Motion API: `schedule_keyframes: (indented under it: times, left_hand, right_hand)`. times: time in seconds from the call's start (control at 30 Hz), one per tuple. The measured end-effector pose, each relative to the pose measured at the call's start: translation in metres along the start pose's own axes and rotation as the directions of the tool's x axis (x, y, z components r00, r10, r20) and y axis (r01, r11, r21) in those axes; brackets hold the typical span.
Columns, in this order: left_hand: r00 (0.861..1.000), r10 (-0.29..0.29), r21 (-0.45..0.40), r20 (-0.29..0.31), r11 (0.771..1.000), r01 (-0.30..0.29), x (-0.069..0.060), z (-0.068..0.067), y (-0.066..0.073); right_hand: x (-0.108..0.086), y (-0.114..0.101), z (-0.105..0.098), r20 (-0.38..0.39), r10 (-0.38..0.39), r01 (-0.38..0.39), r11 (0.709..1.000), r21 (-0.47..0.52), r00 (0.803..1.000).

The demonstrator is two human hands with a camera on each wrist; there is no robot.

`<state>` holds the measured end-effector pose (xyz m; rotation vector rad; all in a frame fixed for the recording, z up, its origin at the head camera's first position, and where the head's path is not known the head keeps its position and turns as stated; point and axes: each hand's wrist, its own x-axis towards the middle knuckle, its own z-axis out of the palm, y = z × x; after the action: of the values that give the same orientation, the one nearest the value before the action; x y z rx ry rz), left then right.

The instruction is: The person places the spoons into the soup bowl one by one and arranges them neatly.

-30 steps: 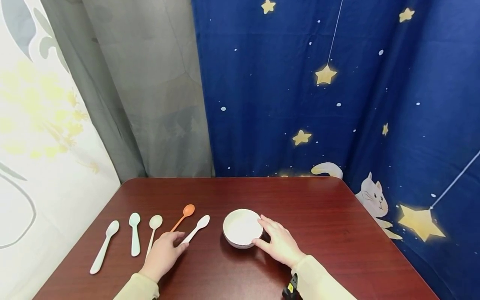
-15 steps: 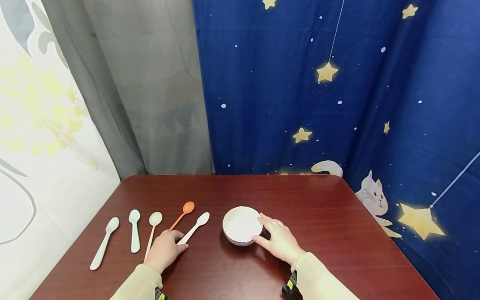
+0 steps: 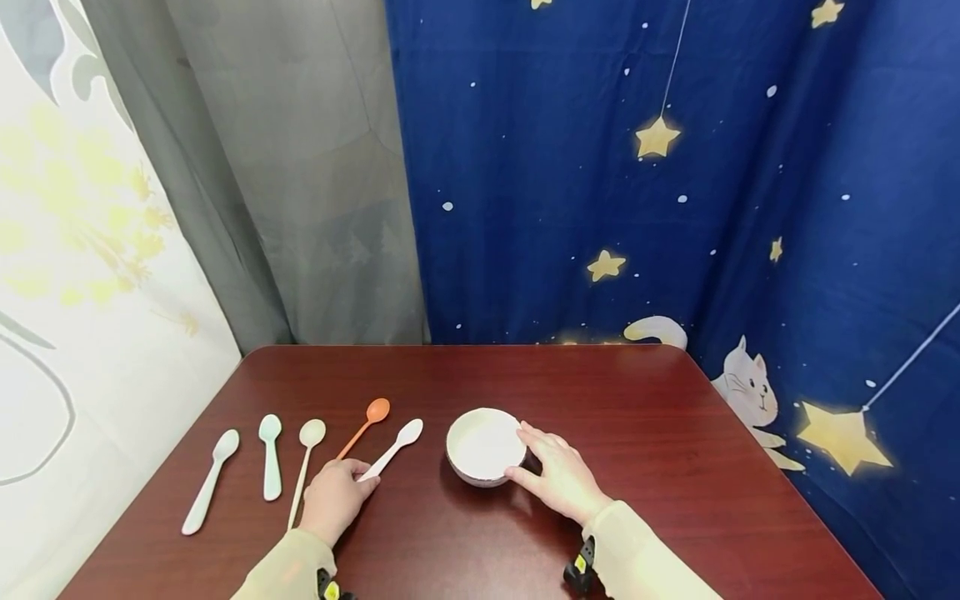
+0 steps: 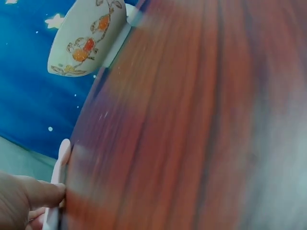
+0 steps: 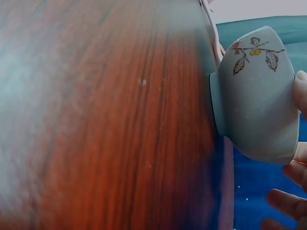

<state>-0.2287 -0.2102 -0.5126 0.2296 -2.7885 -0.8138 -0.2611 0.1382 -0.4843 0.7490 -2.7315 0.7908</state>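
My left hand (image 3: 335,497) pinches the handle of a white spoon (image 3: 397,443) between thumb and fingers. In the left wrist view the thumb presses on that handle, and the spoon's bowl end points away from the hand. My right hand (image 3: 560,477) holds the right side of a white bowl (image 3: 480,482), thumb at the near rim and forefinger farther back. A printed branch with leaves decorates the bowl's outer wall in the right wrist view, where the bowl stands on the table. An orange spoon (image 3: 367,425) lies just beyond my left hand, its handle end hidden behind the fingers.
Left of my left hand, a cream spoon (image 3: 306,467), a short mint spoon (image 3: 271,462) and a pale green-white spoon (image 3: 210,483) lie spaced apart on the dark red table (image 3: 637,417). A blue star-patterned curtain (image 3: 540,208) hangs behind the table's far edge.
My left thumb and fingers have closed onto the white spoon's handle, and the spoon has shifted very slightly. My right hand stays at the bowl. The head view has tilted up a little.
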Motion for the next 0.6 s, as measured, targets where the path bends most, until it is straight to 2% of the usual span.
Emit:
schedule_keyframes:
  times: [0.2,0.6]
  left_hand:
    - [0.999,-0.041,-0.033,-0.033,0.999,0.040,-0.0022,0.0050,0.0014]
    - [0.998,-0.043,-0.066,-0.035,0.997,0.040,-0.0043,0.0036,0.0027]
  right_hand:
    - [-0.0009,0.0004,0.0005,-0.008,-0.007,0.007,1.000,0.000,1.000]
    - [-0.0025,0.0000,0.0021,-0.017,-0.001,0.002,1.000,0.017,1.000]
